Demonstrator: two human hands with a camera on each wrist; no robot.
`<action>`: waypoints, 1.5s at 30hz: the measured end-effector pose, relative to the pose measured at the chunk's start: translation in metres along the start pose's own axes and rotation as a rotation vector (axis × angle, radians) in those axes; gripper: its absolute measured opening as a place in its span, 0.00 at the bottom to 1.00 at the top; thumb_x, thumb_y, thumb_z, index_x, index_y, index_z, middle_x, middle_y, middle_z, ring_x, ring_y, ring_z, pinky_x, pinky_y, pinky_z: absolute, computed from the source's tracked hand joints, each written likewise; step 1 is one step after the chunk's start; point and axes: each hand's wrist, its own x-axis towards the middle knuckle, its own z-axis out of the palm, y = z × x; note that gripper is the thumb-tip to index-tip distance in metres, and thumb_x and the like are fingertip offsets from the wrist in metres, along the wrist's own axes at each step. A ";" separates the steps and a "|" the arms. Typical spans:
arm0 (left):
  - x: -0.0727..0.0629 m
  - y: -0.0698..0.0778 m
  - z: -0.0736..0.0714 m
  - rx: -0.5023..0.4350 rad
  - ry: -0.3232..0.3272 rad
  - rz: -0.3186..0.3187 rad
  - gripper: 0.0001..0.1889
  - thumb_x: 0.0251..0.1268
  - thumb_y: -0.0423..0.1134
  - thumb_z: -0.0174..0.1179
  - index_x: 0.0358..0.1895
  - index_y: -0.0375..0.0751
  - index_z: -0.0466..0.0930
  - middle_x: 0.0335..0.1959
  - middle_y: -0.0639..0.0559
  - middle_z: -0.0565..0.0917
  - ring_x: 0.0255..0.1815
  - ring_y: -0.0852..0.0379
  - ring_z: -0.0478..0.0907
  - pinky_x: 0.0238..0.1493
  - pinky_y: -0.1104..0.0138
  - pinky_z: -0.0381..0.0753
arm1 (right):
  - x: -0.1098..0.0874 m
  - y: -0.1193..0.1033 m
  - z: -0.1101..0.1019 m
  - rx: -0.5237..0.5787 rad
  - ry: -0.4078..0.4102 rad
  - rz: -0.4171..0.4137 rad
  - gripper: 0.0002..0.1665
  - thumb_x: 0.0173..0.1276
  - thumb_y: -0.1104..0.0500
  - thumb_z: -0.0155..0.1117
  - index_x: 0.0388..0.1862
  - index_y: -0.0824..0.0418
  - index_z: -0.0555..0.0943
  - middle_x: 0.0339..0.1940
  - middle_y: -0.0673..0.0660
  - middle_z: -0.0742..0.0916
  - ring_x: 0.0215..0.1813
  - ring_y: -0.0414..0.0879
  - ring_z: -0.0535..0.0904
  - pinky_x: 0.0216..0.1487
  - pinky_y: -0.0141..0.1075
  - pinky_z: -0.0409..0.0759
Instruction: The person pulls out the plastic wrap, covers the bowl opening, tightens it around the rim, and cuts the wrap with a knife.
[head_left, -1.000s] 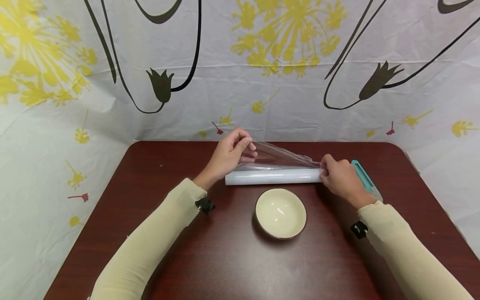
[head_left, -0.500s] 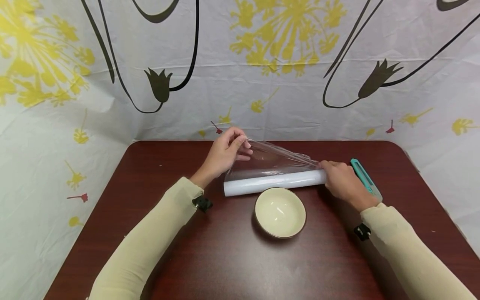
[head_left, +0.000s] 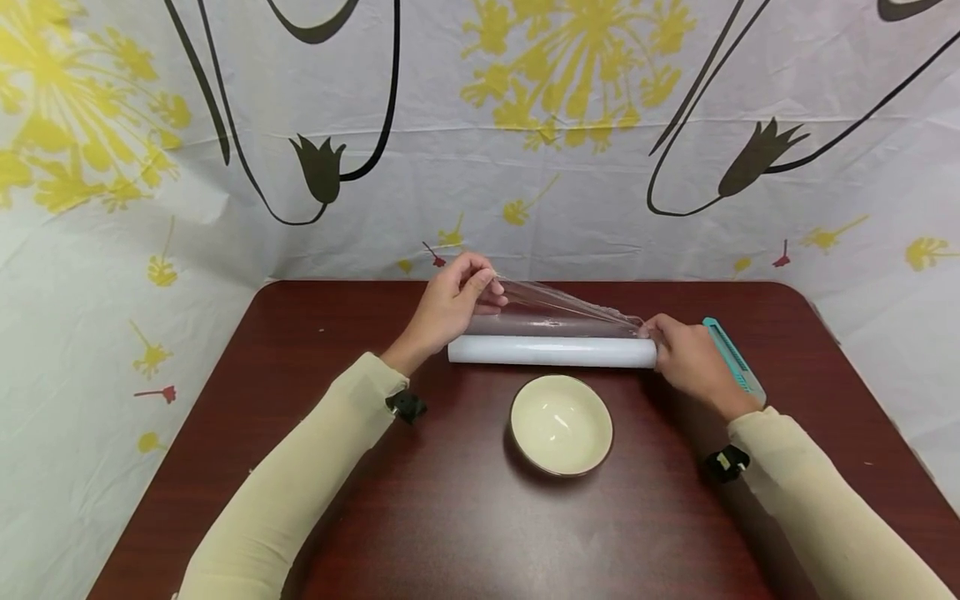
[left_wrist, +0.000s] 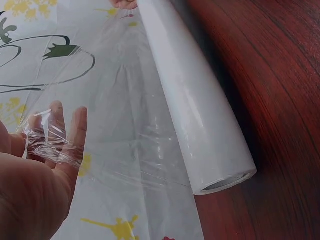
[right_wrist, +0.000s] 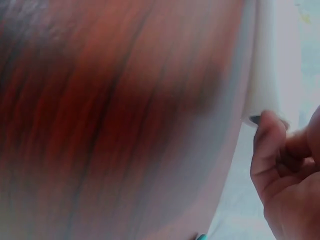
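A white roll of plastic wrap (head_left: 551,352) lies crosswise on the table, its hollow core end visible in the left wrist view. Clear film (head_left: 555,312) rises from its far side. My left hand (head_left: 453,300) pinches the film's left corner between thumb and forefinger, above the roll, other fingers spread behind the film. At the roll's right end, my right hand (head_left: 693,358) pinches the film's other corner with curled fingers, seen close by the core end in the right wrist view. Between the hands the film's upper edge slants down to the right, bunched near the right fingers.
A cream bowl (head_left: 561,425) with a brown rim stands just in front of the roll. A teal box cutter (head_left: 731,358) lies right of the right hand. The dark red table (head_left: 525,542) ends at a patterned cloth (head_left: 570,208) behind.
The roll rolled toward me, close to the bowl, then back away, and now lies nearly straight across. The left hand shifted slightly left; both hands still pinch the film.
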 end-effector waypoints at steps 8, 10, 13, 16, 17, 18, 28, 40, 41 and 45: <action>0.000 0.004 -0.002 0.019 0.009 -0.004 0.09 0.90 0.36 0.54 0.52 0.33 0.78 0.43 0.39 0.85 0.45 0.43 0.91 0.47 0.54 0.92 | 0.001 -0.005 -0.005 0.124 -0.110 0.092 0.11 0.89 0.65 0.51 0.47 0.62 0.81 0.25 0.52 0.86 0.23 0.45 0.80 0.24 0.38 0.77; -0.001 0.006 -0.001 0.016 0.007 -0.004 0.09 0.90 0.36 0.54 0.53 0.32 0.78 0.43 0.38 0.85 0.45 0.41 0.91 0.47 0.53 0.92 | 0.001 -0.006 -0.005 0.124 -0.113 0.085 0.11 0.90 0.64 0.51 0.47 0.62 0.81 0.28 0.54 0.87 0.22 0.44 0.81 0.23 0.38 0.78; -0.001 0.009 -0.001 0.018 0.001 -0.008 0.10 0.90 0.37 0.54 0.54 0.30 0.77 0.43 0.38 0.85 0.47 0.38 0.91 0.49 0.54 0.92 | 0.001 -0.006 -0.006 0.125 -0.104 0.070 0.12 0.88 0.65 0.51 0.45 0.62 0.82 0.31 0.55 0.89 0.21 0.44 0.81 0.23 0.37 0.79; 0.000 0.013 -0.001 0.009 -0.007 -0.016 0.10 0.90 0.37 0.53 0.55 0.31 0.77 0.44 0.38 0.85 0.49 0.33 0.89 0.50 0.53 0.92 | 0.003 -0.006 -0.009 0.126 -0.114 0.072 0.12 0.86 0.65 0.51 0.44 0.61 0.82 0.33 0.56 0.89 0.21 0.44 0.81 0.24 0.38 0.81; 0.000 0.013 -0.001 0.006 -0.009 -0.019 0.10 0.90 0.38 0.53 0.54 0.33 0.77 0.44 0.38 0.85 0.50 0.31 0.89 0.50 0.54 0.92 | 0.003 -0.006 -0.011 0.126 -0.126 0.078 0.12 0.86 0.65 0.50 0.44 0.60 0.82 0.34 0.56 0.90 0.22 0.45 0.81 0.25 0.38 0.81; 0.000 0.014 -0.001 0.000 -0.011 -0.022 0.09 0.90 0.38 0.53 0.54 0.33 0.77 0.44 0.37 0.85 0.51 0.30 0.88 0.51 0.54 0.92 | 0.004 -0.007 -0.013 0.130 -0.140 0.084 0.12 0.86 0.65 0.50 0.45 0.60 0.82 0.36 0.57 0.90 0.22 0.45 0.81 0.26 0.39 0.82; 0.003 0.018 -0.002 -0.005 -0.026 -0.012 0.10 0.91 0.38 0.53 0.56 0.33 0.77 0.45 0.37 0.84 0.47 0.43 0.90 0.51 0.52 0.92 | 0.009 -0.008 -0.028 -0.018 -0.207 0.073 0.13 0.87 0.59 0.45 0.50 0.55 0.79 0.26 0.48 0.85 0.29 0.46 0.82 0.30 0.45 0.77; 0.009 0.032 -0.002 -0.019 -0.004 0.020 0.10 0.91 0.37 0.53 0.53 0.31 0.77 0.44 0.37 0.84 0.46 0.41 0.90 0.50 0.49 0.91 | 0.016 -0.011 -0.032 0.024 -0.079 0.042 0.16 0.88 0.61 0.45 0.48 0.59 0.83 0.48 0.59 0.86 0.46 0.56 0.79 0.46 0.52 0.74; 0.010 0.034 -0.002 -0.023 -0.002 0.022 0.10 0.91 0.37 0.53 0.53 0.31 0.77 0.43 0.37 0.84 0.46 0.41 0.90 0.50 0.50 0.92 | 0.016 -0.012 -0.033 0.035 -0.075 0.051 0.17 0.88 0.61 0.45 0.49 0.59 0.83 0.46 0.60 0.87 0.44 0.55 0.79 0.45 0.52 0.73; 0.011 0.038 -0.003 -0.015 0.004 0.026 0.09 0.91 0.37 0.53 0.53 0.33 0.77 0.44 0.38 0.83 0.46 0.42 0.90 0.48 0.53 0.92 | 0.016 -0.014 -0.037 0.062 -0.057 0.075 0.18 0.89 0.59 0.43 0.51 0.59 0.83 0.44 0.60 0.88 0.41 0.54 0.79 0.42 0.49 0.73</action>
